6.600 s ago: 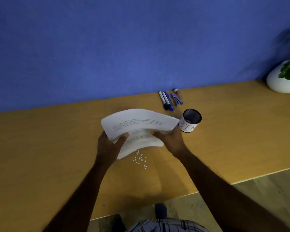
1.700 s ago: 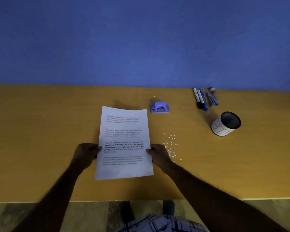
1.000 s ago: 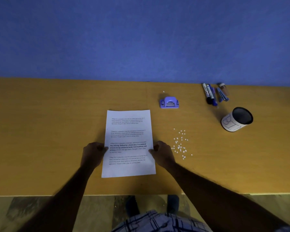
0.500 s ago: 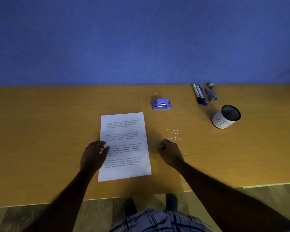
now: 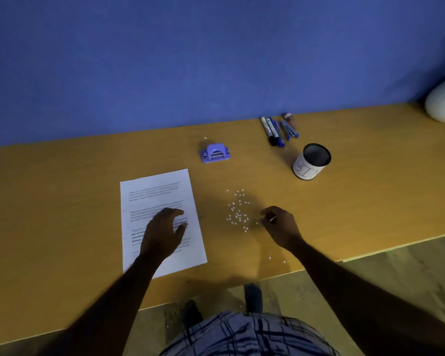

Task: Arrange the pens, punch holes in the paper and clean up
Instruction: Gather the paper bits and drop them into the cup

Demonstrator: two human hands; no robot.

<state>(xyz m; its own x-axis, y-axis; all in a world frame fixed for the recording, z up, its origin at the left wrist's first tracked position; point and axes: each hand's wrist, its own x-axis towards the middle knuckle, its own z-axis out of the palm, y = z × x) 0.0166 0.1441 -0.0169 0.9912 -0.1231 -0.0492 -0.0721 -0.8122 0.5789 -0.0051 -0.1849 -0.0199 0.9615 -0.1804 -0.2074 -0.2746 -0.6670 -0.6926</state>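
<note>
A printed white sheet of paper (image 5: 157, 194) lies flat on the wooden table (image 5: 62, 201). My left hand (image 5: 163, 235) is over its lower half with fingers spread and relaxed. To the right of the sheet lies a scatter of small white paper dots (image 5: 238, 213). My right hand (image 5: 281, 224) is on the table just right of the dots, fingers curled inward; nothing shows in its grasp. A purple hole punch (image 5: 215, 153) stands beyond the sheet. Several pens and markers (image 5: 278, 129) lie side by side near the wall. A black mesh cup labelled BIN (image 5: 312, 162) stands right of them.
A blue wall runs along the table's far edge. A white plant pot (image 5: 443, 104) sits at the far right. Two stray dots (image 5: 276, 260) lie near the table's front edge, and one dot (image 5: 205, 137) lies behind the punch.
Both hands let go of the sheet's edges. My left hand moved onto the sheet. My right hand crossed from the left side of the dots to their right side.
</note>
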